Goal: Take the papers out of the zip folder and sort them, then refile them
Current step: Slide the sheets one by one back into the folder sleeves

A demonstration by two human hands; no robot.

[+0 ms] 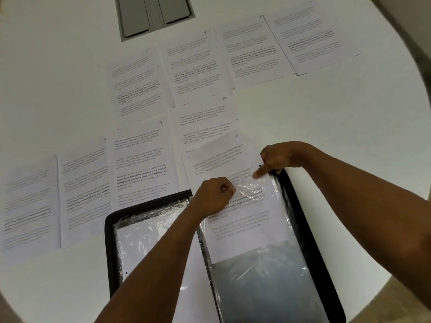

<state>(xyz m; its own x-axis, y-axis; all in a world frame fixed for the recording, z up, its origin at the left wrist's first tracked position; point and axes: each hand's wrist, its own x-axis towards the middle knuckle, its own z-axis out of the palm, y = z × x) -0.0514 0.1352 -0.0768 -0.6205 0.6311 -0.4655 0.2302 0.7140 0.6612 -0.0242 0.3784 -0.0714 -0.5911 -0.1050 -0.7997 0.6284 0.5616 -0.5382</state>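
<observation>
A black zip folder [109, 231] lies open near the table's front edge, with clear plastic sleeves on both halves. A printed sheet marked 2 [219, 155] sits halfway inside the right-hand sleeve [263, 276], its top sticking out beyond the folder. My left hand [215, 194] is closed on the sleeve's upper edge and the sheet. My right hand [277, 159] presses a finger on the sleeve's top right corner. A sheet shows inside the left sleeve [144, 238]. Several other numbered printed sheets [140, 159] lie spread in two rows beyond the folder.
The round white table [326, 108] has a grey hatch with two lids [154, 15] set in at the far side. The table's edge curves down the right side, with floor showing beyond it at the lower right.
</observation>
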